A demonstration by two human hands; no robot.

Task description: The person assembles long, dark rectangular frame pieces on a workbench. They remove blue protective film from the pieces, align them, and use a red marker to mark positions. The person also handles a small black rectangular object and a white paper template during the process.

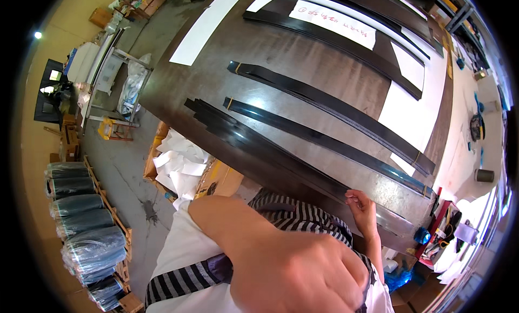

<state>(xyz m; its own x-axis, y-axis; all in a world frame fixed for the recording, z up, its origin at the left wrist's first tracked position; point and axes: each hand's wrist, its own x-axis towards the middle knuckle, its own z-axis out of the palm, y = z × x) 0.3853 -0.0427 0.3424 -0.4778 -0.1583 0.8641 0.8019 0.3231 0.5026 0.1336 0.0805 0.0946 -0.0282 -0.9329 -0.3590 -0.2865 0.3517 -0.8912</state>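
A stack of long, thin black strips lies along the near edge of the dark table, its left ends slightly fanned. At the stack's right end, my right hand has its fingertips closed on the strip ends. My left hand is raised close in front of my body, back up and curled into a fist; its fingertips are hidden, so anything inside cannot be made out. Beyond the loose stack lie two bundles of black strips, a nearer bundle and a farther bundle, each tied near its ends with thin yellowish bands.
More black strips and white sheets, including a paper with red handwriting, cover the far table. A cardboard box of white scraps stands below its left edge. Wrapped rolls line a pallet at left. Tools sit in a red tray at right.
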